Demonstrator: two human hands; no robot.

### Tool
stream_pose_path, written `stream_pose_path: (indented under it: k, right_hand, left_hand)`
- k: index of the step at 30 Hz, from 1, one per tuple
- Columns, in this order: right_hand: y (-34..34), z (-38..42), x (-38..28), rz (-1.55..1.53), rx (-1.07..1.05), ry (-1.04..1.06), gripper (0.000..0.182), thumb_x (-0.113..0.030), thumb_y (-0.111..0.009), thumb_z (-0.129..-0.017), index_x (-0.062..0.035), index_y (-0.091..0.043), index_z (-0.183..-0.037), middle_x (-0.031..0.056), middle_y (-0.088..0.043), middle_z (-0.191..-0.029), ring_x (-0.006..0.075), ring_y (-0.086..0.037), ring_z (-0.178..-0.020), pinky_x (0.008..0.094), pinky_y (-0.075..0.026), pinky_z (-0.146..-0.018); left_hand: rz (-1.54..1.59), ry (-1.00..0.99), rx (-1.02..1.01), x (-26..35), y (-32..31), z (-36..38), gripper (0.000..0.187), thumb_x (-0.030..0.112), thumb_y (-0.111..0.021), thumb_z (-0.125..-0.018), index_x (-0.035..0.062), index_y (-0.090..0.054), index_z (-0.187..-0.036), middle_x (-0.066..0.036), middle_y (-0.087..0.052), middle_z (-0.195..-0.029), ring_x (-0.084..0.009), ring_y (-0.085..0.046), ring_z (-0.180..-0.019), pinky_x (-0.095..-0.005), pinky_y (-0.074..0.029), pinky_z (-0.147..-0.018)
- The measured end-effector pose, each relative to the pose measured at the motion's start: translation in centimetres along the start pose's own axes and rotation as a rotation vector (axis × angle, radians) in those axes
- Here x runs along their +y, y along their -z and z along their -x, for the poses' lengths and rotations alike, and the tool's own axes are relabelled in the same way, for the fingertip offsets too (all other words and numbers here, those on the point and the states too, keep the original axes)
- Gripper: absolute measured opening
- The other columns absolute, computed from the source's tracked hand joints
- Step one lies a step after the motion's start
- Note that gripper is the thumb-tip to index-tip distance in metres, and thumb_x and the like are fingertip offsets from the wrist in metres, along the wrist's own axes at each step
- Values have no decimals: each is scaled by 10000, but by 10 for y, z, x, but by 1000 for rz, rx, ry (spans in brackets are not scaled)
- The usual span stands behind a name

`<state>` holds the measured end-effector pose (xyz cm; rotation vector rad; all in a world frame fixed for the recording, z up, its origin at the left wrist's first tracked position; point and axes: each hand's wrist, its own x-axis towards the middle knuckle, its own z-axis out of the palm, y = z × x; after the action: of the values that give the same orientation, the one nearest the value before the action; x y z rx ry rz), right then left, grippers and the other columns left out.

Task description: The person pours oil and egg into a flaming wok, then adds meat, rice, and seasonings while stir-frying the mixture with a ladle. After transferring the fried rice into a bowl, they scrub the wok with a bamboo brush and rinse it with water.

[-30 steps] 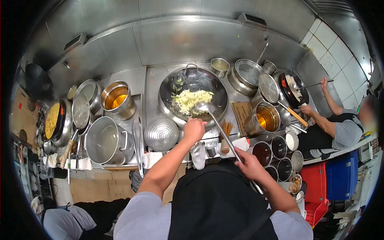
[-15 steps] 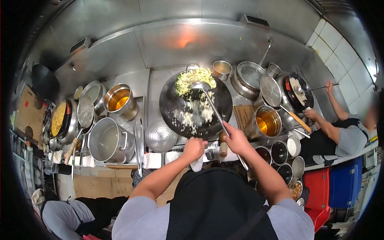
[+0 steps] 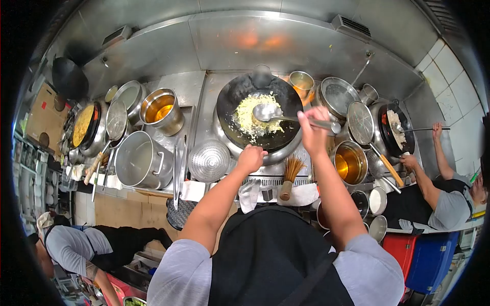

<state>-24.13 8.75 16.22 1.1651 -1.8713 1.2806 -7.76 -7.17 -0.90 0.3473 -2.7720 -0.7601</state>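
Gripping the near rim of the wok (image 3: 258, 115), the left hand (image 3: 251, 158) has its fingers curled tight on the handle there, a white cloth (image 3: 249, 196) hanging just below the wrist. The right hand (image 3: 312, 133) is raised to the right of the wok, fingers clamped round the long handle of a steel ladle (image 3: 268, 113), whose bowl lies over the pale yellow rice (image 3: 250, 120) spread across the wok's middle. The wok sits on the burner at the centre of the steel bench (image 3: 204, 89).

Just left of the wok a perforated strainer (image 3: 209, 160) lies dome up, with a big empty stockpot (image 3: 138, 163) further left and a pot of amber oil (image 3: 161, 109) beyond it. A bamboo brush (image 3: 290, 176) stands at the near edge, right of the left hand. Another pot of oil (image 3: 349, 163) stands right of the right forearm. At the far right a co-worker (image 3: 444, 199) tends a second wok (image 3: 393, 127).
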Motion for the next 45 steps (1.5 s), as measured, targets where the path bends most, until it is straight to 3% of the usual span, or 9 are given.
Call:
stream_pose_path:
  k: [4, 8, 11, 14, 18, 27, 33, 38, 45]
  right_hand:
    - [-81, -57, 29, -900, -74, -466, 312, -144, -704, -1015, -55, -556, -756, 23, -506, -651, 132, -503, -614, 330, -440, -602]
    - [-62, -54, -34, -622, -177, -174, 387, -167, -748, -999, -56, -513, -713, 3, -559, -669, 132, -503, -635, 342, -422, -609]
    - [-81, -41, 68, -639, -418, -317, 227, -170, -704, -996, -57, -677, -801, 28, -660, -712, 144, -615, -672, 311, -492, -642]
    - [-57, -114, 90, -924, 55, -573, 334, -235, -716, -1027, -116, -621, -729, -4, -590, -623, 118, -550, -528, 313, -448, -519]
    - [-77, -87, 81, -847, 185, -672, 427, -226, -711, -1033, -143, -497, -673, -30, -496, -591, 110, -484, -503, 312, -414, -469]
    - [-16, -161, -5, -1145, -405, -1020, 410, -260, -719, -1019, -185, -442, -726, -60, -336, -601, 95, -318, -475, 308, -316, -470]
    - [-116, -128, 5, -803, 5, -697, 396, -191, -743, -996, -147, -469, -713, -10, -462, -563, 136, -466, -435, 328, -404, -428]
    - [-54, -177, -43, -941, 64, -628, 412, -174, -728, -1009, -154, -440, -714, -28, -412, -610, 121, -394, -485, 334, -377, -473]
    - [-109, -79, -34, -696, -35, -518, 370, -177, -759, -977, -58, -548, -698, -30, -478, -617, 89, -460, -613, 341, -410, -569]
  left_hand:
    - [-11, 117, -52, 5, -1, 0, 370, 319, -575, -1043, 14, -722, -894, -222, -740, -946, -443, -659, -958, -524, -503, -922]
    - [-17, 163, -66, 7, -1, -1, 359, 324, -593, -1034, 13, -761, -973, -238, -741, -994, -469, -651, -1010, -543, -522, -929]
    - [-44, 183, -77, 8, -2, -3, 359, 352, -598, -1038, 47, -763, -946, -183, -766, -1042, -424, -664, -1063, -537, -552, -923]
    - [10, 181, -107, -2, -8, -3, 364, 348, -598, -1037, 38, -761, -941, -187, -764, -1034, -419, -666, -1051, -535, -549, -919]
    - [26, 102, -107, -2, -6, -6, 387, 341, -591, -1042, 25, -758, -892, -200, -763, -990, -412, -668, -1015, -537, -541, -872]
    - [81, 63, 67, 111, 97, 74, 347, 292, -628, -1028, 20, -703, -827, -211, -690, -867, -430, -640, -843, -531, -512, -822]
    - [9, 104, 41, 42, 16, 50, 388, 319, -582, -1050, 6, -716, -865, -223, -717, -916, -446, -644, -897, -537, -527, -854]
    - [171, 230, -466, 58, 42, 126, 387, 380, -637, -1016, 53, -795, -879, -257, -744, -892, -472, -719, -883, -565, -565, -850]
    - [31, 96, 14, 52, 38, 31, 370, 290, -596, -1020, -5, -747, -855, -249, -723, -914, -468, -659, -929, -557, -533, -850]
